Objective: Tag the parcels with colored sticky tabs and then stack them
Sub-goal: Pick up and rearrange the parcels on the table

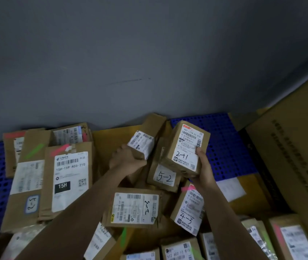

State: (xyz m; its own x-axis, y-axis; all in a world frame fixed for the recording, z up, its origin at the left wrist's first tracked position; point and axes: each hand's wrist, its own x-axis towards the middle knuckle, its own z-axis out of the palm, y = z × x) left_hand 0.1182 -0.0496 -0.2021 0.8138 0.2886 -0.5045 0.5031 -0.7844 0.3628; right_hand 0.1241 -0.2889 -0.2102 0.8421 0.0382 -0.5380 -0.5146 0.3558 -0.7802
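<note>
Hands each grip a parcel at frame centre: left hand [126, 159] one tilted parcel [145, 137], right hand [203, 169] the upright "2-41" parcel [186, 147], long axes near vertical.

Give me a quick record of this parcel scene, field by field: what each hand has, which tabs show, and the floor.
left hand: grips a small brown parcel with a white label
right hand: holds the parcel marked 2-41, lifted above the pile
parcel 5-2: lies below the two held parcels
green tab: on a flat parcel at the left
pink tab: on the parcel marked 4-3
floor: blue perforated pallet
large carton: at the right edge
</note>
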